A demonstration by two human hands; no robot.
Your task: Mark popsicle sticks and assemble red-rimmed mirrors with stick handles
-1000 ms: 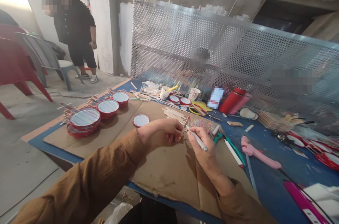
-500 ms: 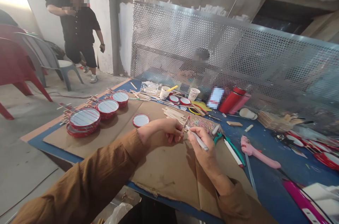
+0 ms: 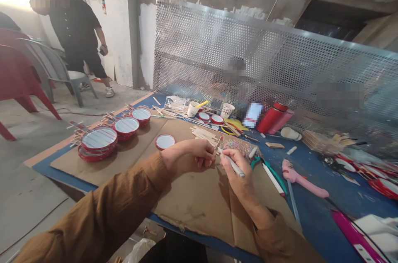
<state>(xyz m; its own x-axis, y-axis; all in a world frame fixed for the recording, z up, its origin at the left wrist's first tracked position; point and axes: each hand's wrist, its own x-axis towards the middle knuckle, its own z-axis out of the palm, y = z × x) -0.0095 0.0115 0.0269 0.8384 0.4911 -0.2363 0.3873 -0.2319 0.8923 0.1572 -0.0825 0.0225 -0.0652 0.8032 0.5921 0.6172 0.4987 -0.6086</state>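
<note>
A: Left of the left fingers [image 3: 209, 155], what is noted?
B: Red-rimmed stacks [image 3: 99, 138], well apart; nearer, one white disc [image 3: 166, 141], laid flat on cardboard [image 3: 186, 207].
A: Left fingers?
B: Narrow, curled; a thin stick [image 3: 219, 142] is pinched, tilted upward.
A: Right fingers [image 3: 232, 154]?
B: Closed round a pale marker [image 3: 234, 166]. Tip held near the stick; contact cannot be told.
A: Further right?
B: Teal-handled pliers [image 3: 279, 180] near the right fingers; beyond them, a pink glue gun [image 3: 309, 184], rested on the blue counter [image 3: 325, 221].

Pixelated phone screen [image 3: 253, 114], power strip [image 3: 354, 236] cut off
</note>
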